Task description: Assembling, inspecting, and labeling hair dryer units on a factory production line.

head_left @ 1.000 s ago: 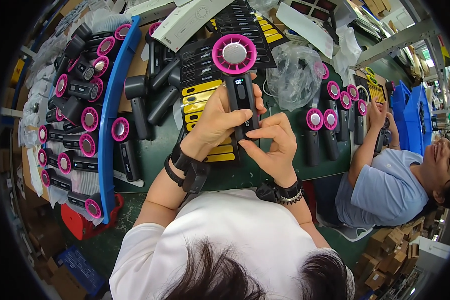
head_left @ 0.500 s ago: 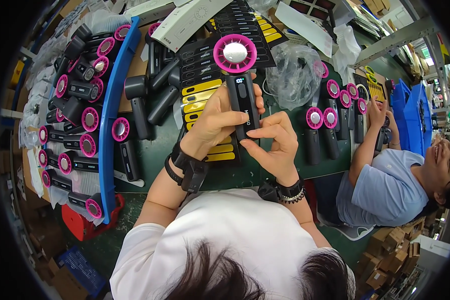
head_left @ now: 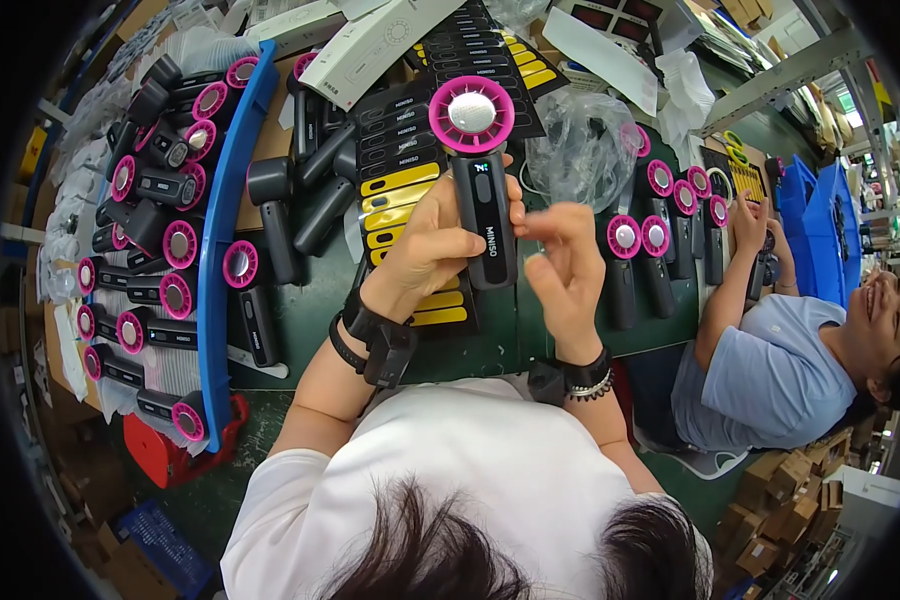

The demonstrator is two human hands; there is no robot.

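My left hand (head_left: 418, 245) is wrapped round the dark grey handle of a handheld fan (head_left: 486, 222). The fan stands upright, its pink-ringed head with a silvery centre at the top. A small display glows near the top of the handle, above an oval button, and my left thumb lies across the handle. Just right of the fan is my right hand (head_left: 570, 285), somewhat blurred, with thumb and forefinger apart and nothing visible between them. Beneath the fan lie black and yellow sticker sheets (head_left: 395, 200).
Left, a blue-rimmed tray (head_left: 213, 250) holds several similar fans; another fan (head_left: 253, 310) lies beside it. More fans (head_left: 625, 270) stand at right, near a clear plastic bag (head_left: 575, 150). A white box (head_left: 375, 50) lies at the back. A co-worker (head_left: 780, 360) sits at right.
My right hand has come away from the lower end of the fan and moved up and right, its pinch opened. The fan's display reads differently. My left hand keeps its hold.
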